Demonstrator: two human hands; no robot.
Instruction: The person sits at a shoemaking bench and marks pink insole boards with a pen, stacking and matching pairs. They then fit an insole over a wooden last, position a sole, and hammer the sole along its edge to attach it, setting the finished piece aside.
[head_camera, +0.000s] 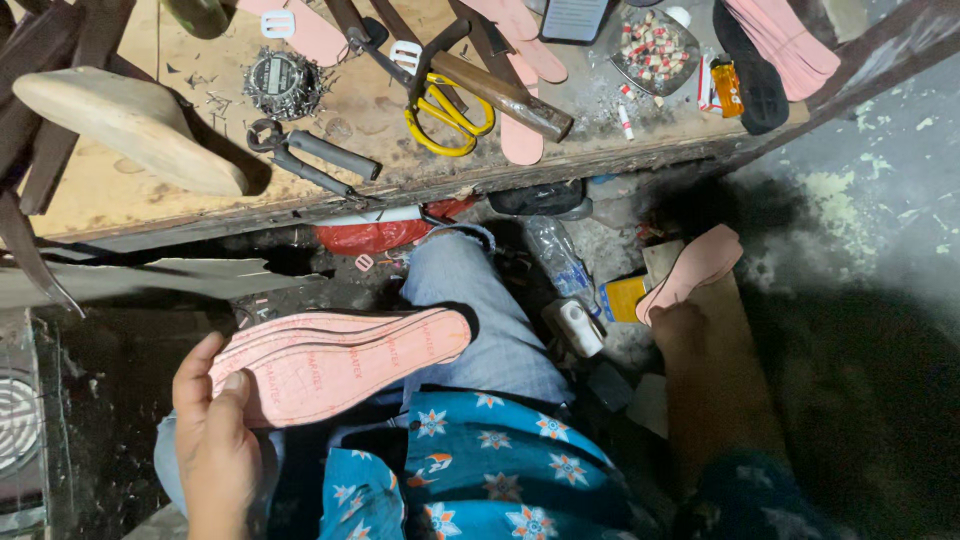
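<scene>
My left hand (212, 440) grips the heel end of a stack of pink shoe insoles (340, 360), held flat over my lap with the toe end pointing right. My right hand (678, 325) reaches down to the right in shadow and holds a single pink insole (695, 268) by its lower end, above a wooden board (735, 390) on the floor. My knee in blue jeans (470, 290) lies between the two hands.
A wooden workbench (120, 190) runs across the top with a wooden shoe last (125, 125), pliers (310, 160), a tin of nails (283, 85), yellow scissors (445, 115), a hammer (500, 90), more pink insoles (520, 140) and a black sole (755, 75). Bottles (560, 262) and clutter lie under the bench.
</scene>
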